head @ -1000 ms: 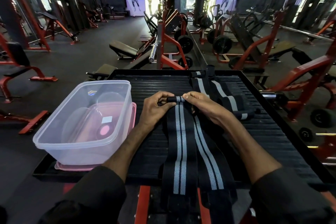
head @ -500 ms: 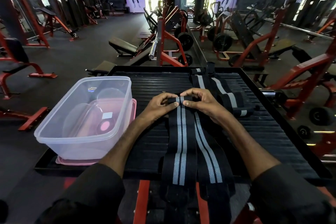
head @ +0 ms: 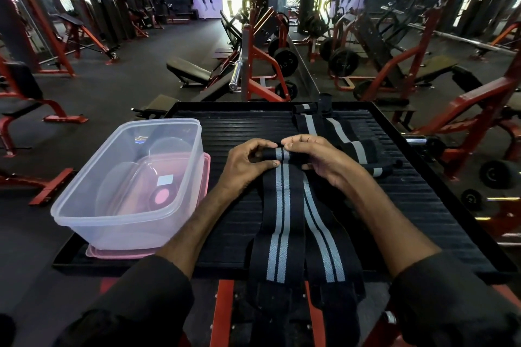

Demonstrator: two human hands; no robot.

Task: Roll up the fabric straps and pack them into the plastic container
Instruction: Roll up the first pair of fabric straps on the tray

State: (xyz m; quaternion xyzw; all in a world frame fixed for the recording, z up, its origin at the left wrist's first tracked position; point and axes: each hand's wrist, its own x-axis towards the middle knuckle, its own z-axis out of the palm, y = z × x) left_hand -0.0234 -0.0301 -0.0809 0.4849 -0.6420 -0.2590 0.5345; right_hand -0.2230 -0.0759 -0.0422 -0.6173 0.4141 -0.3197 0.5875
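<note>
Both my left hand [head: 248,166] and right hand [head: 321,159] pinch the strap [head: 279,214] roll on the black tray [head: 423,205], container [head: 127,177] left; advise firm, even turns, edges aligned.

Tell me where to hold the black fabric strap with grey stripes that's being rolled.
Grip the rolled end of the black grey-striped fabric strap at its two sides, left hand and right hand from above. The roll lies crosswise, so thumbs underneath can turn it toward you.

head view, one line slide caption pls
Both bare hands roll a black grey-striped fabric strap beside an empty clear plastic container.
</note>
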